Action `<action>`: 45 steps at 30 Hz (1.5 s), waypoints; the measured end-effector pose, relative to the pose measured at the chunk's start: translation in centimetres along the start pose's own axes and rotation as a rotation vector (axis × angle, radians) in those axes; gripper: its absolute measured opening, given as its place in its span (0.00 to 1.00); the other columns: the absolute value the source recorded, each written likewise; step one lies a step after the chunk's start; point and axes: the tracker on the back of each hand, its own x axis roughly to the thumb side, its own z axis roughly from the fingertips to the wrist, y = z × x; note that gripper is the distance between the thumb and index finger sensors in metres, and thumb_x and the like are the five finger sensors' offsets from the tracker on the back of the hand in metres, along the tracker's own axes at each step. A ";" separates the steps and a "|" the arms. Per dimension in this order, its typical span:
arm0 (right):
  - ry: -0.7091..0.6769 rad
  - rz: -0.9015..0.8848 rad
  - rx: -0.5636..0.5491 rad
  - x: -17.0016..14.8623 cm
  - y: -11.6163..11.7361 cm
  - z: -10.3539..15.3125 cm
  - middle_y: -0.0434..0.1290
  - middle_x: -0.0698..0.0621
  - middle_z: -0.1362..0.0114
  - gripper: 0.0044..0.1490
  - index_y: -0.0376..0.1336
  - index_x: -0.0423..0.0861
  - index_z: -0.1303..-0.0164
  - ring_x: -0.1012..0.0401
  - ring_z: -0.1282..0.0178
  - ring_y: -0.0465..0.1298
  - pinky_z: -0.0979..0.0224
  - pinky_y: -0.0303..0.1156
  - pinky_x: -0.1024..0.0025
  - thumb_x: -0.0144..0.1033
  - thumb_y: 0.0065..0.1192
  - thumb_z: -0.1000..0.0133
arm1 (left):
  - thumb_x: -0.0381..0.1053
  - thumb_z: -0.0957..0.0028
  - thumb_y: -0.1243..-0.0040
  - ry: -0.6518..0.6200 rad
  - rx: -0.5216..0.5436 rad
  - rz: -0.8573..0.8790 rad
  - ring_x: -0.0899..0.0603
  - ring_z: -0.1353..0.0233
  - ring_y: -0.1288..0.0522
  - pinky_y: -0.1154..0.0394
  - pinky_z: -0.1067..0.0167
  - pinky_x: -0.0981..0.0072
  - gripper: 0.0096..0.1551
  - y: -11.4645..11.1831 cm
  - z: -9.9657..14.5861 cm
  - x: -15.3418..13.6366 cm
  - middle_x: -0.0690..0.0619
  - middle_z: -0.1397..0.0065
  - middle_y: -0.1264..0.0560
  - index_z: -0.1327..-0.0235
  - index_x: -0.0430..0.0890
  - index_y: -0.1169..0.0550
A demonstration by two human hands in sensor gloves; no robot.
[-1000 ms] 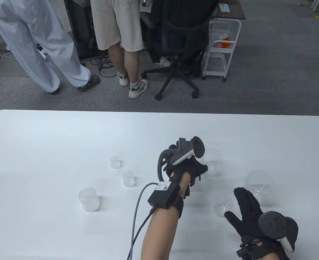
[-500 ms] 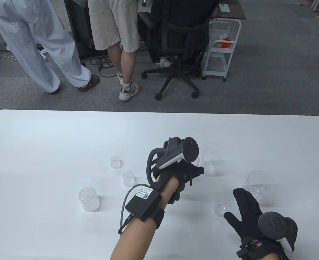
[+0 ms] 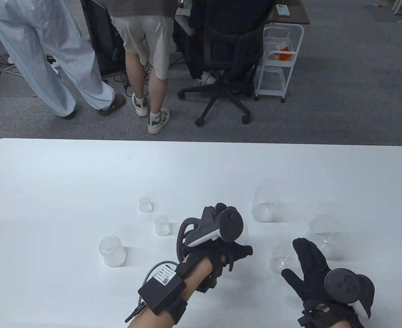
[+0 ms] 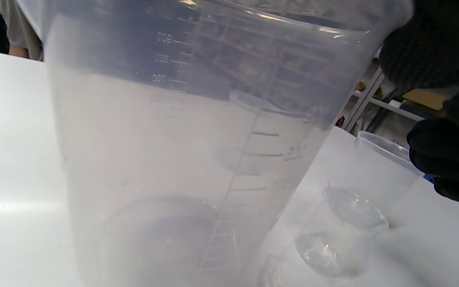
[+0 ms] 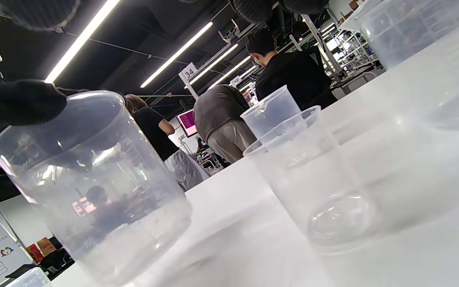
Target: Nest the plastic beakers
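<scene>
Beakers sit spread over the white table (image 3: 67, 177), none nested that I can see

- left hand (image 3: 226, 254): near the table's middle, tracker (image 3: 218, 230) on top, fingers curled down. The table view hides what's under it
- left wrist view is filled by a big beaker (image 4: 173, 159), clear, with graduation marks up the wall; gloved fingers (image 4: 448, 151) sit at its rim on the right
- right wrist view confirms this: same big beaker (image 5: 90, 187), slightly tilted, with the black glove against its rim, so the left hand grips it at the rim. Can't tell if the base touches the table
- right hand (image 3: 310, 270): flat, palm down, fingers spread, holding nothing
- small beaker (image 3: 278, 262): upright, just beside the right thumb; contact can't be judged. Empty in the right wrist view (image 5: 313, 187)
- tall beaker (image 3: 265, 204): upright, further back, apart from both hands
- wide beaker (image 3: 324, 234): just beyond the right fingertips
- left group, well apart from both hands: two tiny beakers (image 3: 145, 204) (image 3: 162, 224) close together, and an inverted beaker (image 3: 112, 251) nearer the front edge; it looks base up
</scene>
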 end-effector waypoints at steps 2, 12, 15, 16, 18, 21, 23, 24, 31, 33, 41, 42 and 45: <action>-0.001 0.000 0.001 0.0 0.0 0.0 0.49 0.35 0.14 0.57 0.42 0.44 0.22 0.34 0.17 0.51 0.26 0.49 0.31 0.69 0.55 0.48 | 0.78 0.58 0.42 -0.005 -0.003 0.006 0.19 0.21 0.53 0.42 0.33 0.23 0.67 -0.8 0.1 -0.1 0.33 0.19 0.57 0.23 0.39 0.53; 0.002 0.002 0.006 0.1 0.1 0.1 0.49 0.35 0.14 0.57 0.42 0.44 0.22 0.34 0.17 0.51 0.26 0.50 0.31 0.69 0.55 0.48 | 0.79 0.58 0.43 -0.014 0.001 -0.031 0.19 0.20 0.55 0.44 0.32 0.22 0.66 -2.6 0.0 0.1 0.33 0.19 0.59 0.23 0.40 0.53; 0.005 0.002 0.008 0.1 0.1 0.1 0.49 0.35 0.14 0.57 0.42 0.44 0.22 0.34 0.17 0.51 0.26 0.50 0.31 0.69 0.54 0.48 | 0.79 0.58 0.45 -0.016 0.001 -0.038 0.19 0.20 0.56 0.46 0.32 0.21 0.66 -2.7 0.0 0.2 0.33 0.19 0.60 0.23 0.40 0.54; 0.006 0.002 0.010 0.1 0.2 0.1 0.49 0.35 0.14 0.57 0.42 0.44 0.22 0.34 0.17 0.51 0.26 0.50 0.31 0.69 0.55 0.48 | 0.80 0.58 0.46 -0.016 -0.002 -0.037 0.19 0.20 0.57 0.48 0.32 0.21 0.66 -2.7 -0.1 0.3 0.33 0.19 0.60 0.23 0.40 0.54; 0.006 0.004 0.011 0.1 0.2 0.1 0.50 0.35 0.15 0.57 0.42 0.44 0.22 0.34 0.17 0.51 0.26 0.50 0.31 0.69 0.55 0.48 | 0.80 0.58 0.49 -0.016 -0.013 -0.037 0.20 0.20 0.60 0.51 0.31 0.21 0.65 -2.9 -0.1 0.4 0.34 0.19 0.61 0.22 0.41 0.54; 0.003 0.008 0.010 0.2 0.2 0.1 0.49 0.35 0.15 0.57 0.42 0.44 0.22 0.34 0.17 0.51 0.26 0.50 0.31 0.69 0.55 0.48 | 0.80 0.59 0.50 -0.025 -0.002 -0.044 0.20 0.20 0.61 0.54 0.31 0.20 0.65 -3.0 -0.1 0.6 0.34 0.19 0.62 0.22 0.41 0.54; 0.000 0.012 0.003 0.2 0.1 0.1 0.49 0.35 0.15 0.57 0.42 0.44 0.22 0.34 0.17 0.51 0.26 0.50 0.31 0.69 0.55 0.48 | 0.80 0.58 0.51 -0.035 0.010 -0.027 0.20 0.20 0.62 0.54 0.31 0.20 0.64 -3.0 0.0 0.5 0.35 0.19 0.62 0.22 0.42 0.53; -0.001 0.016 -0.005 0.3 0.1 0.1 0.50 0.35 0.15 0.56 0.43 0.44 0.22 0.34 0.17 0.52 0.26 0.50 0.31 0.69 0.55 0.48 | 0.80 0.58 0.51 -0.040 0.023 -0.008 0.21 0.19 0.61 0.55 0.30 0.20 0.64 -2.9 0.1 0.5 0.35 0.19 0.62 0.22 0.42 0.53; 0.036 0.041 -0.066 1.1 -1.3 -0.6 0.52 0.36 0.15 0.54 0.45 0.44 0.22 0.35 0.18 0.54 0.26 0.51 0.32 0.66 0.57 0.47 | 0.79 0.57 0.51 -0.091 0.159 0.110 0.22 0.19 0.59 0.53 0.31 0.21 0.62 -1.6 1.9 0.0 0.35 0.19 0.59 0.22 0.41 0.50; 0.044 0.074 -0.075 1.4 -1.8 -1.0 0.52 0.36 0.15 0.53 0.46 0.43 0.23 0.35 0.18 0.54 0.26 0.51 0.32 0.65 0.58 0.47 | 0.79 0.57 0.51 -0.117 0.213 0.155 0.22 0.19 0.58 0.52 0.31 0.21 0.62 -1.3 2.9 -0.3 0.35 0.19 0.57 0.23 0.41 0.50; 0.136 0.241 -0.087 1.8 -4.4 -3.6 0.51 0.36 0.14 0.53 0.45 0.44 0.22 0.35 0.17 0.52 0.25 0.49 0.30 0.64 0.58 0.47 | 0.78 0.56 0.51 -0.190 0.415 0.358 0.22 0.19 0.54 0.49 0.32 0.21 0.59 -0.7 8.0 -3.0 0.35 0.19 0.55 0.23 0.40 0.46; 0.152 0.261 -0.085 1.7 -4.8 -4.1 0.51 0.36 0.14 0.53 0.45 0.45 0.22 0.35 0.17 0.52 0.25 0.48 0.30 0.65 0.58 0.47 | 0.78 0.56 0.51 -0.190 0.432 0.373 0.22 0.19 0.54 0.49 0.32 0.21 0.59 -0.9 8.7 -3.5 0.35 0.19 0.54 0.23 0.40 0.46; 0.216 0.307 -0.065 1.0 -5.5 -5.5 0.50 0.37 0.14 0.53 0.45 0.45 0.22 0.35 0.16 0.51 0.25 0.48 0.29 0.65 0.58 0.47 | 0.78 0.55 0.51 -0.189 0.487 0.408 0.22 0.20 0.52 0.48 0.32 0.21 0.58 -1.7 10.3 -5.0 0.35 0.19 0.53 0.23 0.40 0.45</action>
